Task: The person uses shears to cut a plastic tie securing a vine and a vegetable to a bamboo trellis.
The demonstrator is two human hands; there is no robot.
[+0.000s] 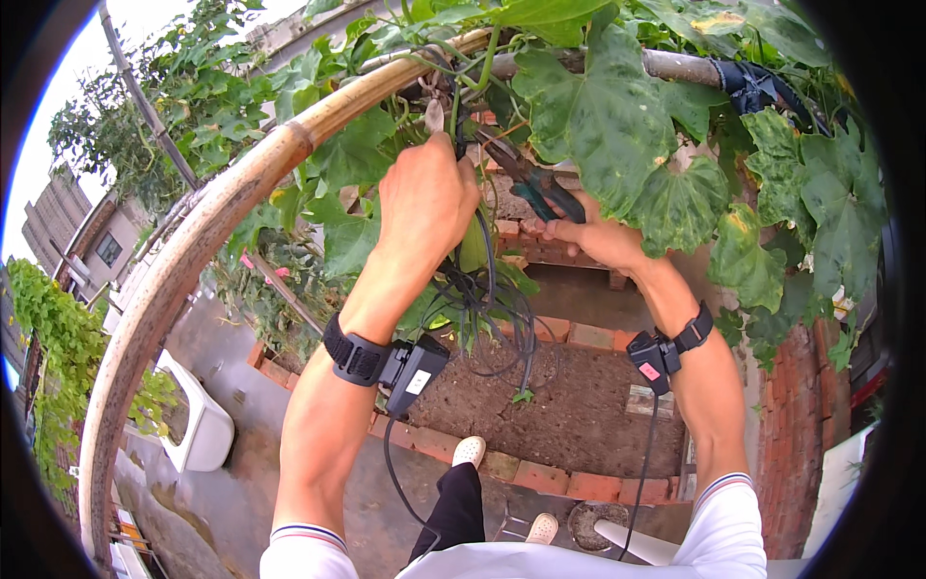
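Observation:
My left hand [430, 195] is raised beneath the bamboo pole [289, 141], its fingers closed around a black cable [486, 250]. A pale strip of cloth [434, 116] sticks up just above those fingers; whether they pinch it too is hidden. From the cable hangs a tangled coil of thin black wire [499, 326]. To the right, my right hand [604, 235] grips the green-and-black handles of a pair of pliers [539, 188]. The pliers' jaws point up and left toward the tied spot on the poles, a little apart from my left hand.
Large vine leaves [593, 116] crowd the upper right around a grey pole [680, 66] wrapped with dark cloth [752, 87]. Below lies a soil bed [528, 405] edged with bricks [542, 478]. A white basin planter [206, 434] stands left. A stool [514, 525] is near my feet.

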